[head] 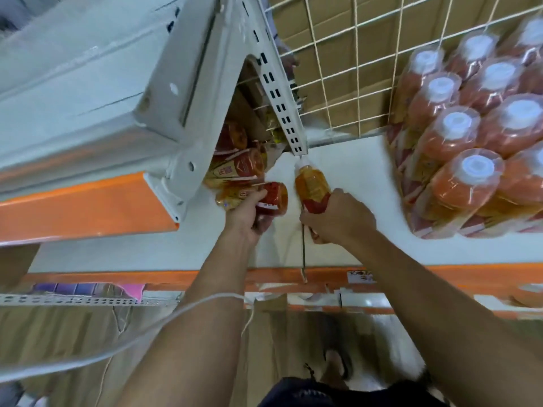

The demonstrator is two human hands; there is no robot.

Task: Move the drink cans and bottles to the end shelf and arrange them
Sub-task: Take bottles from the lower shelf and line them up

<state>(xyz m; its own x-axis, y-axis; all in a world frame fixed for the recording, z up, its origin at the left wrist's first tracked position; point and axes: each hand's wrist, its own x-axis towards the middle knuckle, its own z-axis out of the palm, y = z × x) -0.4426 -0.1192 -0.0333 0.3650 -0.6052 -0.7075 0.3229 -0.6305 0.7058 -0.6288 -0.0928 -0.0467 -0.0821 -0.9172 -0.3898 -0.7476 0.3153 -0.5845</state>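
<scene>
Free shelf stretch between slotted upright and wrapped bottle pack.

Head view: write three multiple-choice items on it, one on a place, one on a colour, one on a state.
1. The wrapped pack stands: A on the floor; B on the shelf; C in a cart.
2. Its caps are: A white; B blue; C black.
3. The right hand: A hangs idle; B grips a bottle; C lies flat.
B: the pack rests on the white shelf board. A: every cap shows white through the wrap. B: its fingers curl round the bottle.
</scene>
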